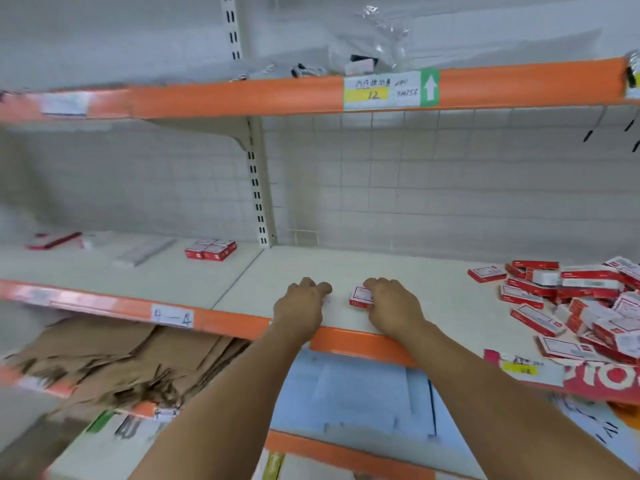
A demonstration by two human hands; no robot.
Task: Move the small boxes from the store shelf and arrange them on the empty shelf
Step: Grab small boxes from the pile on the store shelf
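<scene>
Both my hands are on the white middle shelf (pixel 346 268) near its front edge. My right hand (pixel 391 303) grips a small red-and-white box (pixel 361 296) that shows at its left side. My left hand (pixel 303 301) has curled fingers over the shelf; a sliver of white shows beside it, and I cannot tell whether it holds a box. A loose heap of the same small boxes (pixel 581 299) lies at the shelf's right end. A neat group of small boxes (pixel 210 250) stands on the left shelf section.
An upper shelf with an orange edge (pixel 242 97) and a price label (pixel 381 90) hangs above. Flattened cardboard (pixel 114 358) lies on the lower left shelf. A slotted upright post (pixel 258 188) divides the two sections. Flat packets (pixel 145 251) lie at far left.
</scene>
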